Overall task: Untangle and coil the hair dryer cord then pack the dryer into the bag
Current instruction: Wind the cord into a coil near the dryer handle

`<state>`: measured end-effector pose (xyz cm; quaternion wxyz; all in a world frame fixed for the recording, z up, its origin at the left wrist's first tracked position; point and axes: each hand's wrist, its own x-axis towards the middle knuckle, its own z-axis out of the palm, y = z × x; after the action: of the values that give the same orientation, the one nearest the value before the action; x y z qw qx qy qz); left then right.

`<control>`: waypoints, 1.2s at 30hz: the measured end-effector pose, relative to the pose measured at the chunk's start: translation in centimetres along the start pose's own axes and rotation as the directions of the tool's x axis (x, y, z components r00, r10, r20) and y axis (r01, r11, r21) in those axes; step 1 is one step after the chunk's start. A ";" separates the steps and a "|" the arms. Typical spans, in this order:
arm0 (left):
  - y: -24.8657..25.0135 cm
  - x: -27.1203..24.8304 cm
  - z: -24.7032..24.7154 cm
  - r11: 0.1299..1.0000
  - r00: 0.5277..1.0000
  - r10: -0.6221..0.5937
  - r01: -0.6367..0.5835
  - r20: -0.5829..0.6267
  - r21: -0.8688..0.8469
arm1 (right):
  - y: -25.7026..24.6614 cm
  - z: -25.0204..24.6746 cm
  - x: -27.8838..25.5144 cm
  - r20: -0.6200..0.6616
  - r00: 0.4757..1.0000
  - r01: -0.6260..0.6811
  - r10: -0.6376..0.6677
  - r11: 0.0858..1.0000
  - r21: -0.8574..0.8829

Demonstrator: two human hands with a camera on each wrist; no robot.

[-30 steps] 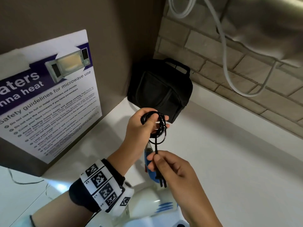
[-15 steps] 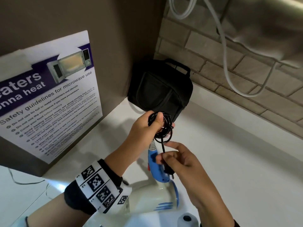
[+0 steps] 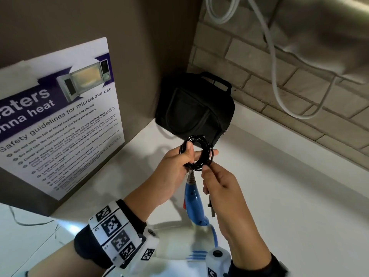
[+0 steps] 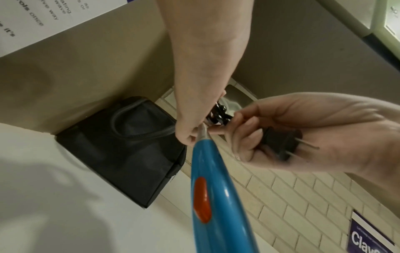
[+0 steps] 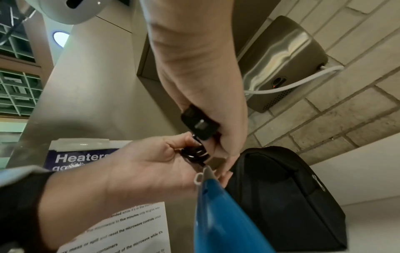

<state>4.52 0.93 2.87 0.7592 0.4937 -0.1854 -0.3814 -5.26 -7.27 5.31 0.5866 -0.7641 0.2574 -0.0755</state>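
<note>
Standing in the corner of the white counter [image 3: 279, 196], against the wall, the black bag [image 3: 194, 108] is zipped closed. Nearer, the blue hair dryer [image 3: 194, 204] hangs handle-up below the left hand [image 3: 171, 172], which grips the coiled black cord [image 3: 196, 154]. The right hand [image 3: 221, 186] pinches the cord's end, with the plug [image 4: 281, 142] tucked in its palm.

Black bag [image 3: 194, 108] on white counter [image 3: 279, 186]

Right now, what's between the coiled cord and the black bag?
Nothing: in the head view the coiled cord, gripped by the left hand, hangs just before the black bag, only bare counter below.
</note>
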 end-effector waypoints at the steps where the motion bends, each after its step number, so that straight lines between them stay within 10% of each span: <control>1: -0.1 -0.1 0.2 1.000 1.000 -0.001 0.001 0.012 -0.008 | 0.0 0.2 0.3 -0.026 1.000 0.002 -0.003 1.000 -0.020; 11: -0.6 0.3 0.0 0.998 0.993 -0.037 0.043 -0.113 0.048 | 1.4 0.5 1.9 -0.170 0.985 -0.006 -0.012 0.994 -0.107; 22: -0.4 0.7 -0.7 0.800 0.932 0.259 -0.059 -0.255 0.597 | 0.9 -0.5 1.0 0.114 0.979 0.188 -0.167 0.960 -0.208; 29: -0.1 0.8 -0.7 0.860 0.868 0.298 -0.064 -0.397 0.506 | 3.1 -1.3 -0.2 0.052 0.959 0.275 -0.279 0.866 -0.418; 36: 0.1 0.9 -0.2 0.913 0.916 0.228 -0.083 -0.331 0.400 | 4.5 -2.2 0.1 0.077 0.953 0.289 -0.294 0.800 -0.526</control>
<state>5.28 0.40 2.80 0.6995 0.6767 -0.1479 -0.1756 -7.53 -10.02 1.73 0.3328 -0.9263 0.1501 -0.0937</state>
